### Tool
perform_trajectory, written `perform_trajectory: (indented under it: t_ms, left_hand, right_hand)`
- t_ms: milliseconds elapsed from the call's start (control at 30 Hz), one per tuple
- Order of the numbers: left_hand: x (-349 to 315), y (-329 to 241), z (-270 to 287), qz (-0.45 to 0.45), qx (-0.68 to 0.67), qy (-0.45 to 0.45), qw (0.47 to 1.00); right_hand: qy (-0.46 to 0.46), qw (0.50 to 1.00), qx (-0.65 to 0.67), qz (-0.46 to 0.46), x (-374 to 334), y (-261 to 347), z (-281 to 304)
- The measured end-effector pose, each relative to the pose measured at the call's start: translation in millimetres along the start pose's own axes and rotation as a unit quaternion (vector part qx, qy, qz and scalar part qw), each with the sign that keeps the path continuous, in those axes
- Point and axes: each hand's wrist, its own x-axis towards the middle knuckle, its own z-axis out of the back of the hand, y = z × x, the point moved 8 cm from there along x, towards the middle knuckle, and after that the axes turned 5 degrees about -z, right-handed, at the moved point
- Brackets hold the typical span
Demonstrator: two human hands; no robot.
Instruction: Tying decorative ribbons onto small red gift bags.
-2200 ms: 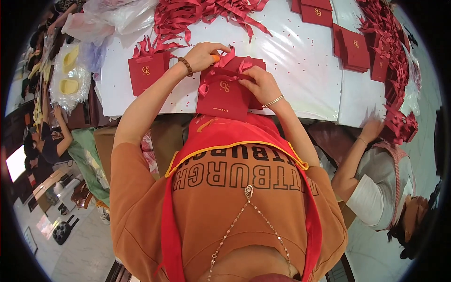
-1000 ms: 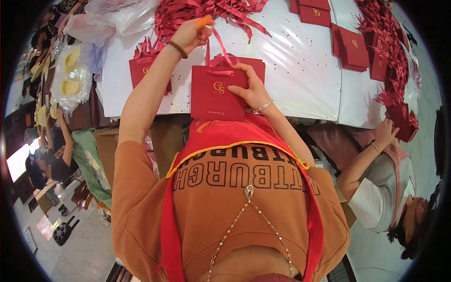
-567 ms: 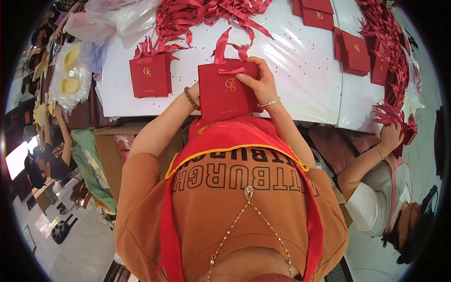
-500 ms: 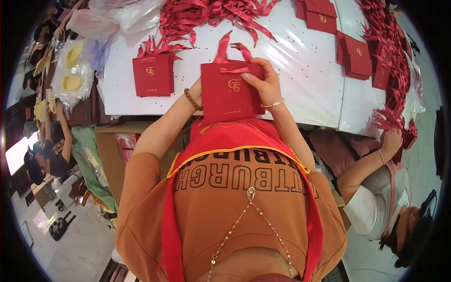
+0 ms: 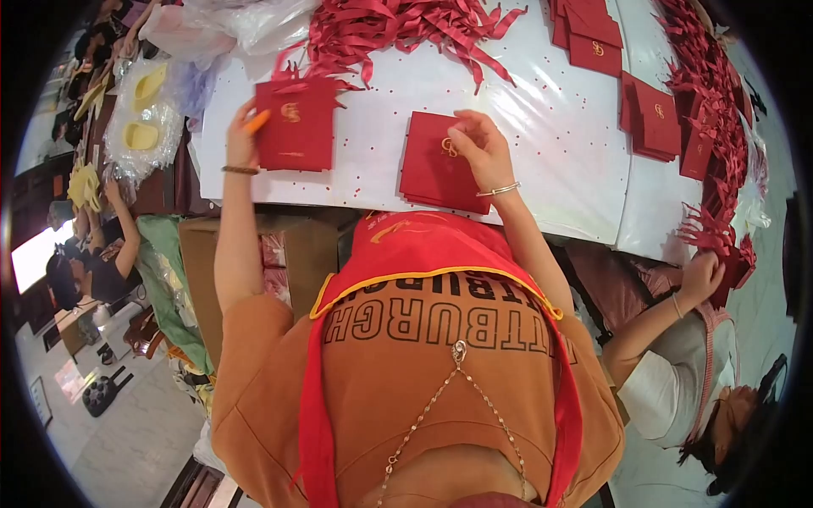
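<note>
My left hand [image 5: 242,142] grips the left edge of a red paper bag [image 5: 296,134] with a gold emblem and red ribbon at its top. An orange cover sits on the thumb. This bag lies over the pile at the table's left. A short way to the right is a small stack of flat red bags [image 5: 430,169], with no ribbon handles showing. My right hand [image 5: 484,152] is over its upper right corner, fingers loosely curled and thumb apart from them. Whether it touches the top bag cannot be made out.
Loose red ribbons [image 5: 398,38] heap at the table's far side. More red bags [image 5: 652,118] lie to the right, beside a long ribbon pile. A co-worker's hand [image 5: 703,275] holds a bag there. An open cardboard box [image 5: 203,271] stands below the table edge at left.
The ribboned bag has gone from in front of me to the left pile in my left hand. My right hand has let go of it and is now above the flat stack.
</note>
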Motion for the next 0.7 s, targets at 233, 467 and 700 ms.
perform_trajectory:
  t_ms: [233, 467, 700]
  left_hand:
    - [7.8, 12.8, 74.9, -0.086, 0.468, -0.187, 0.859]
    - [3.6, -40.8, -124.2, -0.391, 0.53, -0.034, 0.752]
    - [16.0, 73.4, -324.9, -0.449, 0.487, 0.319, 0.678]
  right_hand:
    - [-0.006, 0.993, -0.113, 0.017, -1.5, -5.2, 2.6]
    - [-0.021, 0.991, -0.128, 0.019, -3.2, -18.5, 13.8]
    - [-0.001, 0.981, -0.184, 0.059, -8.5, -12.3, -2.0]
